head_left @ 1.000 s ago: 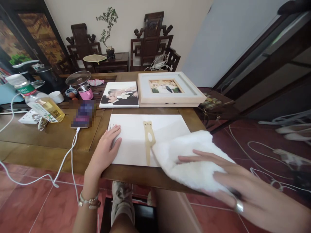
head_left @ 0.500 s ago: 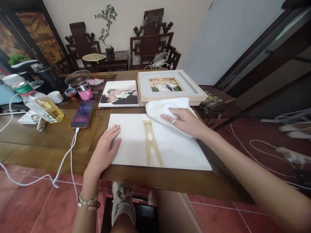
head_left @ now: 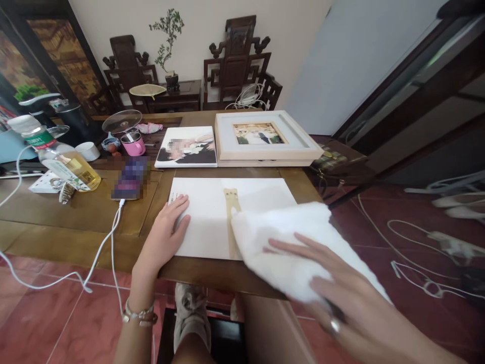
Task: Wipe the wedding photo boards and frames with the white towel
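Observation:
A flat white panel (head_left: 200,222) lies at the table's front edge, with a tan, A-shaped strip (head_left: 230,202) along its middle. My left hand (head_left: 166,230) rests flat on the panel's left edge, fingers stretched out. Under my right hand (head_left: 329,278) is a white cloth (head_left: 273,227), gripped between thumb and fingers; motion smears this hand somewhat. The cloth covers the panel's right front part and the strip's lower right leg, and hangs past the table edge.
Behind the panel lie a photo print (head_left: 185,151) and a pale wooden picture frame (head_left: 265,156). On the left are a phone (head_left: 131,179) with a white cable (head_left: 109,235), a bottle (head_left: 71,164) and a pink mug (head_left: 133,146). Cables trail over the red tiled floor (head_left: 56,313).
My right hand has drawn the cloth from the panel's far right corner toward me, to its front right. The cloth is more spread out. My left hand has stayed in place.

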Demonstrator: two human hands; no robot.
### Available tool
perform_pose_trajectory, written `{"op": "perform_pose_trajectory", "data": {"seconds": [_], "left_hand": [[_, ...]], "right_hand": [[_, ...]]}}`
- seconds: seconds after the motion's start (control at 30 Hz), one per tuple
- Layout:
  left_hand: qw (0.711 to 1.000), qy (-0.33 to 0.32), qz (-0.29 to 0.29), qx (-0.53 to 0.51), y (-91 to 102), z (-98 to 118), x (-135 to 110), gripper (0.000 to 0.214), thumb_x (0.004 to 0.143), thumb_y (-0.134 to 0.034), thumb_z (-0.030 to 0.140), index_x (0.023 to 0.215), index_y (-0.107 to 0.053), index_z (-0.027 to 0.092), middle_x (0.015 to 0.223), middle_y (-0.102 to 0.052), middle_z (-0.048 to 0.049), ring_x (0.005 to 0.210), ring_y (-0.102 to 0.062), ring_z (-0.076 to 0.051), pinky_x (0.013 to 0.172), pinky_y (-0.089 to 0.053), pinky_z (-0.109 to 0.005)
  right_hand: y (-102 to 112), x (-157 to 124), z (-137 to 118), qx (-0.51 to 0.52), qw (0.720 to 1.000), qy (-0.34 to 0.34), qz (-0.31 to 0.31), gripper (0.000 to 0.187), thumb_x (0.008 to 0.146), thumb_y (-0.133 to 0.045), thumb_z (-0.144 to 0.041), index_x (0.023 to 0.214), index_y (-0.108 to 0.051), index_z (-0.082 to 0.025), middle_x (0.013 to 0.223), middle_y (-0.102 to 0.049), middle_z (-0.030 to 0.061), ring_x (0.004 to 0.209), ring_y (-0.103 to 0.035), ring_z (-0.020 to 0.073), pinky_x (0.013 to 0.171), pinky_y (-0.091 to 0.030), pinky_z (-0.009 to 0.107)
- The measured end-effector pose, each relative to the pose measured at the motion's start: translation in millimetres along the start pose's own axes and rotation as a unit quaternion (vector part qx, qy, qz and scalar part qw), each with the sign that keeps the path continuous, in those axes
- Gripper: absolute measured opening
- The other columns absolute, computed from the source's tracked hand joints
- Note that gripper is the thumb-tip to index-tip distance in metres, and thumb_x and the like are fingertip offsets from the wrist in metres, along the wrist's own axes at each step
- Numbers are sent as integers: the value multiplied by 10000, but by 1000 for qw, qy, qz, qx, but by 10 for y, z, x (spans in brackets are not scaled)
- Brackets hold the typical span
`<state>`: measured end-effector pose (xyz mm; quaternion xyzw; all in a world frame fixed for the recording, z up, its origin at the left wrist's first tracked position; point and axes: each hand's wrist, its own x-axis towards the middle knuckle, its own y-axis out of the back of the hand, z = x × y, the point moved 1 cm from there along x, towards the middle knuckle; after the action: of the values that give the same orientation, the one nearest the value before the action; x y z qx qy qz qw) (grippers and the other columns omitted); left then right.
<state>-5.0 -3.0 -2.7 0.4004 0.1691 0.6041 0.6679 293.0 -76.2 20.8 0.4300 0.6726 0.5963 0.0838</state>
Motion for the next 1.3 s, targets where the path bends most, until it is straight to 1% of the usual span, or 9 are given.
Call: {"op": "perform_pose_trajectory", "data": {"seconds": [0.13, 0.23, 0.4, 0.5, 0.6, 0.73, 0.83, 0.97, 1.3], "left_hand": [[1000, 3, -1, 3, 5, 14, 3, 397, 946, -455, 294, 1308, -566, 177, 1430, -521, -90, 1374, -425, -225, 1188, -261, -484], [1000, 4, -3, 4, 9, 20, 6, 392, 945, -454, 290, 1306, -568, 188, 1430, -522, -82, 1375, -424, -224, 1187, -263, -489], [1000, 6, -5, 8, 6, 11, 4, 396, 949, -453, 293, 1311, -562, 177, 1441, -509, -84, 1381, -416, -220, 1191, -255, -482], [1000, 5, -8, 10, 7, 10, 3, 405, 950, -453, 295, 1316, -557, 160, 1445, -503, -92, 1385, -409, -216, 1194, -252, -470], [1000, 6, -8, 11, 12, 17, 6, 408, 951, -449, 294, 1321, -553, 155, 1446, -501, -95, 1384, -411, -211, 1194, -255, -465], [1000, 7, -8, 7, 11, 24, 8, 394, 952, -448, 291, 1319, -556, 198, 1445, -505, -77, 1381, -416, -218, 1189, -250, -491], [1000, 5, -7, 5, 2, 19, 7, 393, 951, -452, 294, 1320, -556, 206, 1443, -509, -72, 1378, -419, -220, 1189, -249, -493], [1000, 4, -9, 8, -7, 8, 12, 402, 951, -450, 291, 1324, -551, 182, 1445, -505, -80, 1382, -414, -216, 1193, -251, -476], [1000, -4, -7, 7, 6, 7, 3, 393, 948, -454, 286, 1315, -559, 192, 1441, -509, -84, 1379, -419, -232, 1183, -261, -496]], "right_hand": [[49, -175, -62, 9, 995, 71, -68, 158, 793, -507, -179, 674, -576, -257, 1351, -584, 35, 1304, -471, 283, 1084, -385, 558], [38, -88, 64, 39, 996, 39, -63, 200, 848, -491, -232, 686, -607, -253, 1326, -602, 58, 1289, -481, 290, 1076, -393, 549], [-21, 374, 329, 79, 990, -101, -61, 380, 908, -464, -450, 612, -558, -231, 942, -688, 119, 1087, -566, 335, 884, -492, 524], [-55, 713, 491, 81, 989, -111, -47, 431, 914, -412, -508, 576, -444, -242, 647, -556, 54, 886, -578, 295, 834, -466, 465], [-120, 1003, 656, 65, 990, -126, -20, 434, 919, -399, -502, 575, -325, -246, 567, -430, -1, 694, -522, 222, 775, -444, 392], [-265, 1238, 738, 21, 987, -162, 3, 351, 925, -393, -435, 633, -351, -245, 596, -483, 1, 671, -523, 216, 772, -442, 402], [-380, 1247, 631, 8, 991, -135, -3, 209, 922, -402, -330, 780, -516, -226, 838, -650, 66, 958, -599, 288, 969, -376, 533], [-443, 1023, 320, -10, 999, -49, -19, 228, 893, -397, -178, 943, -619, -192, 1247, -627, 138, 1356, -385, 334, 1070, -254, 661], [-269, 362, -442, 47, 989, 133, -43, 197, 761, -500, -86, 690, -637, -209, 1371, -557, 119, 1361, -385, 303, 1119, -258, 616]]}}
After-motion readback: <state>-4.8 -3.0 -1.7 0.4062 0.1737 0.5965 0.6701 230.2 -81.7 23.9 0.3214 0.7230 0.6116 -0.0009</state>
